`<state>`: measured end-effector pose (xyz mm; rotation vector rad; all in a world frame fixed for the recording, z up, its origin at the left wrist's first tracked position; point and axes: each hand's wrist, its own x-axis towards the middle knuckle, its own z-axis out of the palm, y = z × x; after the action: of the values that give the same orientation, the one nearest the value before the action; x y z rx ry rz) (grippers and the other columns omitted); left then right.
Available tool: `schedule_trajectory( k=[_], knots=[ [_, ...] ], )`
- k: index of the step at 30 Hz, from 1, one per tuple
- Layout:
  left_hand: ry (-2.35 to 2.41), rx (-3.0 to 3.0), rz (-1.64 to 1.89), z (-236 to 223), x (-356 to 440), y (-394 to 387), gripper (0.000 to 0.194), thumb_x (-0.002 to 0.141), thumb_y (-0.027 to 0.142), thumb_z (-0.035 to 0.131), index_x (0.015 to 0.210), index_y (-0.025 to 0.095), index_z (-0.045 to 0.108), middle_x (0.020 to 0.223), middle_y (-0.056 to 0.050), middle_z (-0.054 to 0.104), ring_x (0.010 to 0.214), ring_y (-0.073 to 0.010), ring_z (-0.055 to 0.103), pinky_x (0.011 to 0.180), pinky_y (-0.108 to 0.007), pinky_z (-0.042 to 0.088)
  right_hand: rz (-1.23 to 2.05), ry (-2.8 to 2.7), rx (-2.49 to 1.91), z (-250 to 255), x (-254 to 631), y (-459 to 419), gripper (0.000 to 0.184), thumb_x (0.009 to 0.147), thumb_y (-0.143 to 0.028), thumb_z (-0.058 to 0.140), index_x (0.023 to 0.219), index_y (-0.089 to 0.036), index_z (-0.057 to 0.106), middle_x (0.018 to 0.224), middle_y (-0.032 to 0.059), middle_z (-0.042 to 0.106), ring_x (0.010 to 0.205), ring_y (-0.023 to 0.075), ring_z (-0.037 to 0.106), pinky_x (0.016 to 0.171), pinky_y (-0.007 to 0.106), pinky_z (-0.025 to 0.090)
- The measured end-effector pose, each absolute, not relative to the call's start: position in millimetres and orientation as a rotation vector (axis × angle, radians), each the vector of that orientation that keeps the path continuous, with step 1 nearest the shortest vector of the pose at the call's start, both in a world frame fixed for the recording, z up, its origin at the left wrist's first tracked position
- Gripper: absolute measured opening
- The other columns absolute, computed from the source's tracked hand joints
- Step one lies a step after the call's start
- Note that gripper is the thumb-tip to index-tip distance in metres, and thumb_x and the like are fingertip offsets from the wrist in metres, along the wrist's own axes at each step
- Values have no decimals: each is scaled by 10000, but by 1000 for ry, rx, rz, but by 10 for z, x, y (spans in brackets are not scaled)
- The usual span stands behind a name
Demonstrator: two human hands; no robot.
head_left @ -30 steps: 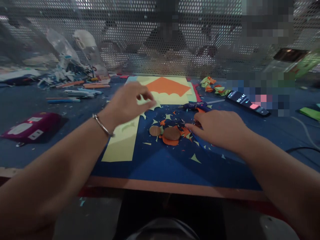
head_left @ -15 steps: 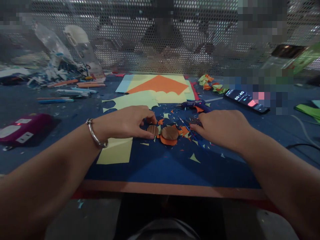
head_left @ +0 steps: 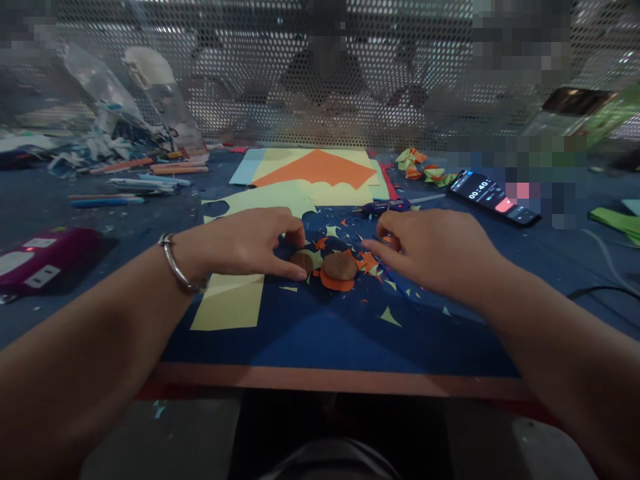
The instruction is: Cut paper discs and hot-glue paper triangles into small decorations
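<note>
My left hand [head_left: 260, 243], with a silver bangle on its wrist, curves around a small round brown disc [head_left: 303, 261] close to the mat. Its thumb rests along the near edge of the disc. Just to the right, a larger brown disc [head_left: 340, 265] lies on orange rounded paper [head_left: 337, 283]. My right hand [head_left: 420, 247] hovers over scraps, thumb and fingers drawn together; a thin dark edge shows between them, too unclear to name. Below that hand runs a slim blue stick-like tool [head_left: 395, 280]. A purple-blue glue gun [head_left: 387, 207] lies behind it.
Paper offcuts [head_left: 390, 317] litter the blue mat. Coloured sheets [head_left: 320, 167] lie at the back, crumpled paper [head_left: 415, 163] beside them. A phone [head_left: 493, 197] lies right, a magenta device [head_left: 47, 260] left. Pens [head_left: 150, 187] and a bottle [head_left: 163, 90] stand farther back.
My right hand has moved left and slightly up, and its thumb now lies nearer the brown discs. My left hand and its disc have shifted slightly left.
</note>
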<state>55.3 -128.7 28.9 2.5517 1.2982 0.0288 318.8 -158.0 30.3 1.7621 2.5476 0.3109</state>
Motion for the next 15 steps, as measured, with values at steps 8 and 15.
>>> schedule_trajectory(
  k=[8, 15],
  knots=[
    [1262, 2570, -121, 319, 489, -1339, 313, 767, 465, 668, 946, 207, 662, 963, -58, 638, 789, -207, 570, 681, -302, 389, 34, 2865, 1447, 182, 3051, -1643, 337, 941, -529, 539, 913, -203, 621, 929, 43, 698, 801, 208, 623, 562, 291, 262],
    [1380, 2576, 262, 249, 677, -1363, 418, 851, 462, 594, 1158, 187, 661, 1072, -91, 658, 922, -241, 598, 760, -320, 420, -73, 2853, 1436, 128, 3034, -1589, 228, 885, -420, 603, 872, -194, 586, 890, 34, 657, 717, 175, 560, 579, 292, 286]
  ],
)
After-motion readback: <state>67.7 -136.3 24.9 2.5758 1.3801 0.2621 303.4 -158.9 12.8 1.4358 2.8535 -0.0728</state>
